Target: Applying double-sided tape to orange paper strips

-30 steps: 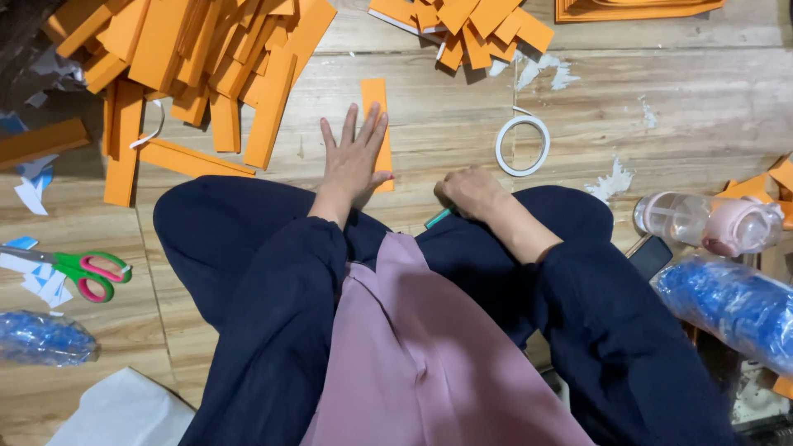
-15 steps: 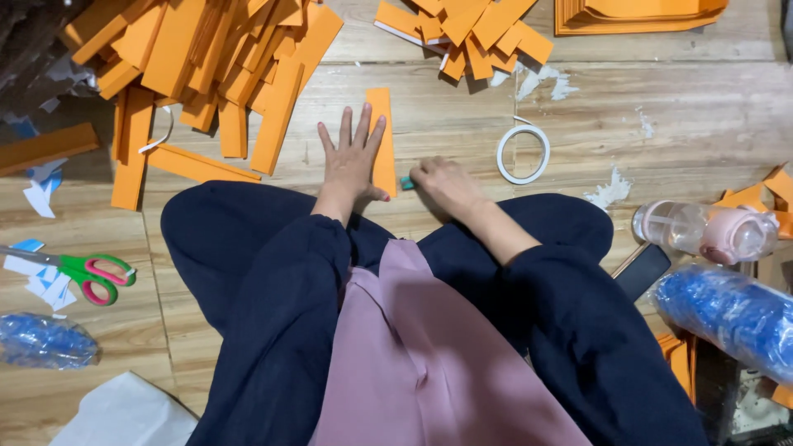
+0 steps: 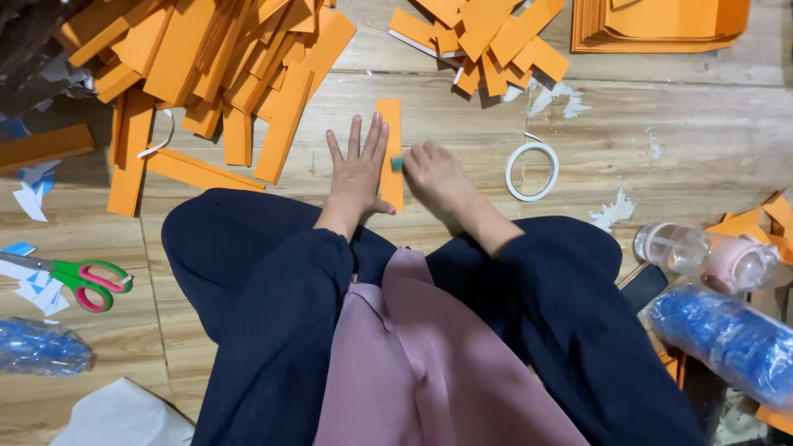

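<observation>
An orange card strip (image 3: 389, 124) lies lengthwise on the wooden floor in front of my knees. My left hand (image 3: 358, 169) rests flat on the floor and on the strip's left edge, fingers spread. My right hand (image 3: 434, 173) is closed around a small teal object (image 3: 397, 163), pressed against the strip's right edge. What the teal object is cannot be made out.
A big heap of orange strips (image 3: 223, 58) lies far left, a smaller heap (image 3: 483, 41) far centre, stacked orange sheets (image 3: 661, 25) far right. A tape ring (image 3: 532, 171) lies right of my hand. Scissors (image 3: 78, 279) at left; a bottle (image 3: 710, 258) and blue bag (image 3: 727, 343) at right.
My right hand has moved from my right knee forward to the strip, carrying the teal object. My left hand stays flat on the strip.
</observation>
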